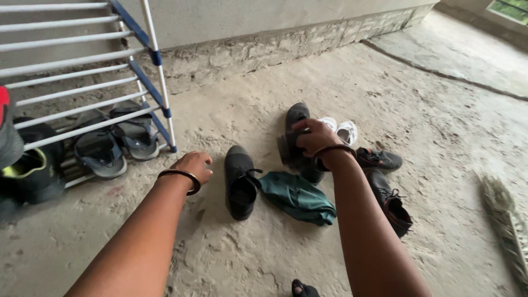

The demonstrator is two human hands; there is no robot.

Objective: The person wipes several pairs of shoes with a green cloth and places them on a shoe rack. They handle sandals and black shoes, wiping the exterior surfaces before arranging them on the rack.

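Matt black shoe (241,181) on rough, dusty concrete floor (330,77); soft green cloth (298,198); rack (82,66) possibly painted metal.

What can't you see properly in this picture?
- Black shoe, head view: the right hand covers its middle.
- Broom: cut off by the right edge.
- Shoe rack: its top and left side run past the frame.
- Dark shoe: only its tip shows at the bottom edge.
- Left hand: fingers curl under, so their tips are hidden.

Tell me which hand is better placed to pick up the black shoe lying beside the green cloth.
Left. The left hand hovers empty just beside that black shoe, while the right hand already grips another black shoe.
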